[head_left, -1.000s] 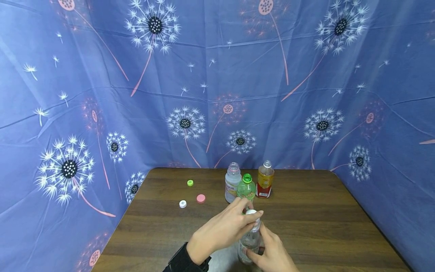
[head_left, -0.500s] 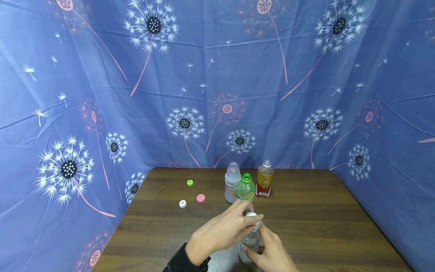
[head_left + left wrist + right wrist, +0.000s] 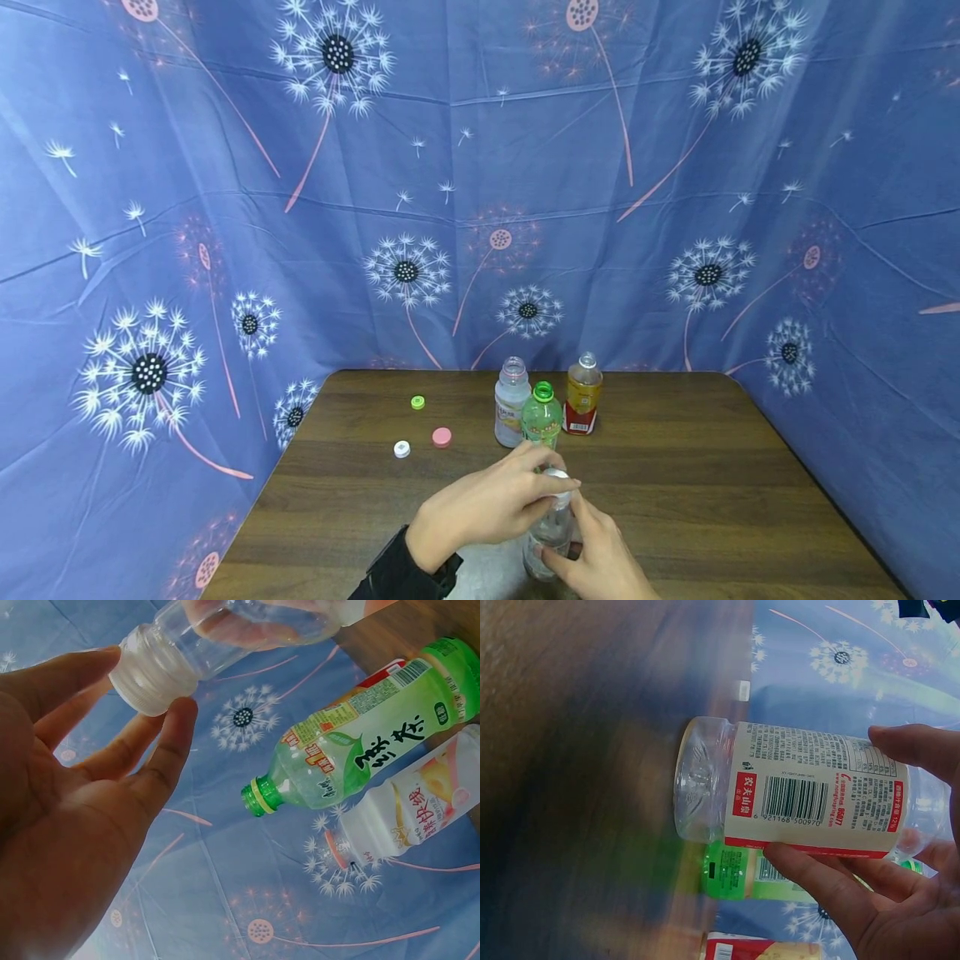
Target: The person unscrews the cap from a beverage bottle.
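A clear plastic bottle (image 3: 546, 546) with a white cap (image 3: 557, 473) stands on the wooden table near its front. My left hand (image 3: 491, 506) reaches over from the left and pinches the cap; in the left wrist view thumb and fingers lie around the cap (image 3: 152, 671). Lower down, my right hand (image 3: 606, 557) grips the bottle's body from the right. The right wrist view shows its thumb and fingers on either side of the cream label (image 3: 817, 791). Part of the bottle is hidden behind both hands in the head view.
Behind the hands stand three uncapped bottles: a whitish one (image 3: 512, 408), a green one (image 3: 542, 417) and one with a yellow and red label (image 3: 582, 398). Loose caps lie to the left: green (image 3: 417, 402), pink (image 3: 442, 437) and white (image 3: 402, 449). A blue dandelion cloth (image 3: 480, 167) surrounds the table.
Both hands keep their hold on cap and bottle. The left hand's fingers and wrist have shifted very slightly; the head view has drifted a little.
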The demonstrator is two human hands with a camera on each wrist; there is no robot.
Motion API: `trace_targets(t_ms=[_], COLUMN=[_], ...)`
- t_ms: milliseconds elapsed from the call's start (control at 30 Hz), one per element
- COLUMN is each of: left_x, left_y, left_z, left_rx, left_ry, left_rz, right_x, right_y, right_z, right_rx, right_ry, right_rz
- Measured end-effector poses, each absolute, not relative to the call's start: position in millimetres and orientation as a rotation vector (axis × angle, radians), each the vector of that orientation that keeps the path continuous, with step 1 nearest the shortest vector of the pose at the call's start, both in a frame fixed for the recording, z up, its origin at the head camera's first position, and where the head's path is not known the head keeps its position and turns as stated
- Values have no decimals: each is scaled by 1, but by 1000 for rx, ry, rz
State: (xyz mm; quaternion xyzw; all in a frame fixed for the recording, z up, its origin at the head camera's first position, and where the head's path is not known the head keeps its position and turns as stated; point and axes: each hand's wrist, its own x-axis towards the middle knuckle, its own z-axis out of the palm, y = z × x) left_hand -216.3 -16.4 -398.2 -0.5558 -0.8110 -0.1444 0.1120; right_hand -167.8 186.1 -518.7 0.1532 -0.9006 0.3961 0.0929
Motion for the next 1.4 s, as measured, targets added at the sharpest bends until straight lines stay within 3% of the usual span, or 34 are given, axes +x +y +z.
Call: trace_targets(t_ms=[600,733,1033,1400], left_x=[-226,-223,-217,-220], left_y=[-13,-11,4,5], left_z=[-390,-395,-412,-418], left_rx=[-1779,-1698,-1244,-1330], left_ry=[-2415,-2435,-2424,-2439], left_rz=[-495,-508,-359,-572], right_x=[-172,-172,-170,-169], right_y=[189,189,187,184], right_z=[-520,-521,-520,-521], right_rx=[436,463,502,483], right_ry=[-2698,-2679,-2663,-2598], right_rz=[1088,1079,1226,1177])
